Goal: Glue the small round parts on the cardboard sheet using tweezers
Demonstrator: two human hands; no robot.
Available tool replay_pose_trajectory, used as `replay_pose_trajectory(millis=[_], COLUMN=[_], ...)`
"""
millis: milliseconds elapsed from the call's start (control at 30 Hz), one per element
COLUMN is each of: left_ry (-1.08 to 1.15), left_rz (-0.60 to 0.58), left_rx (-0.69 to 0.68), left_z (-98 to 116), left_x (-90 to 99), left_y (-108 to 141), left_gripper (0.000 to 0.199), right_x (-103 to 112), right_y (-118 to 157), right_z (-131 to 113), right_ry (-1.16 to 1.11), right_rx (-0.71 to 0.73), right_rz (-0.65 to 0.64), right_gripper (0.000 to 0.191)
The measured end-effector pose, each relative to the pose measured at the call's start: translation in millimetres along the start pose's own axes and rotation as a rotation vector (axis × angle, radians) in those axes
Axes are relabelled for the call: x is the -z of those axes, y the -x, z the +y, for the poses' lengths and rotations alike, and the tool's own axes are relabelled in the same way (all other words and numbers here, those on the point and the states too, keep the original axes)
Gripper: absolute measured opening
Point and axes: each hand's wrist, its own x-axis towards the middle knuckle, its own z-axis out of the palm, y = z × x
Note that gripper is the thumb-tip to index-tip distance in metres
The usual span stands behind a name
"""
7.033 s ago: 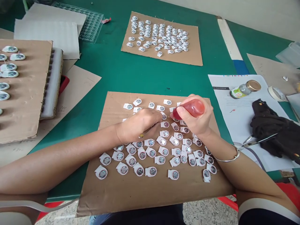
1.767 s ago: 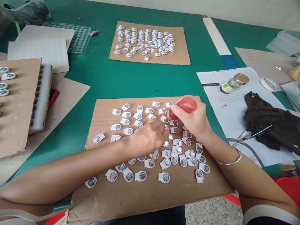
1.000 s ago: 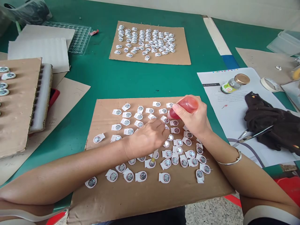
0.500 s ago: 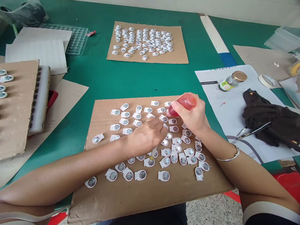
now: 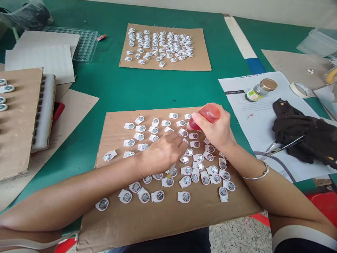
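My right hand [image 5: 217, 128] is wrapped round a translucent red squeeze bottle [image 5: 209, 114], tilted with its narrow end down and left above the cardboard sheet [image 5: 158, 228]. Left of it, my left hand [image 5: 168, 151] is closed, its knuckles up, low over the sheet. A thin pale stick with a yellowish end [image 5: 170, 172] pokes out below this hand; the fingertips are hidden. Many small round silvery discs with white tabs [image 5: 185, 197] lie on the sheet around both hands, and some are covered by the left hand and forearm.
Farther back, a second cardboard sheet [image 5: 204, 52] bears more discs. Stacked cardboard [image 5: 18, 137] stands at left. On the right lie printed paper [image 5: 237, 105], a small jar [image 5: 260, 90], a tape roll [image 5: 300, 90], black cloth [image 5: 302, 133] and metal tweezers [image 5: 285, 146].
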Motion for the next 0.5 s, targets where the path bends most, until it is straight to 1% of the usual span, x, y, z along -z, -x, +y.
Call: replay_pose_trajectory(millis=[133,200,300,500], left_ry=[0.04,0.061,0.112,0.248], left_rz=[0.021,0.012,-0.013,0.004], left_rx=[0.024,0.035,0.043,0.082], left_z=[-0.6,-1.5,-4.1,-10.6], left_x=[1.4,2.6,4.5,4.2], left_y=[-0.4,-0.3,0.4,1.8], left_gripper=[0.019,0.019,0.018,0.017], right_x=[1.2,1.7,1.9,2.2], right_y=[0.0,0.3,1.0,2.0], right_z=[0.4,1.3,3.7,6.2], right_ry=[0.008,0.015,0.029,0.07], right_rx=[-0.005,0.004,0.044,0.139], right_rz=[-0.014,-0.014,0.013,0.035], right_gripper=[0.028,0.028,0.029,0.03])
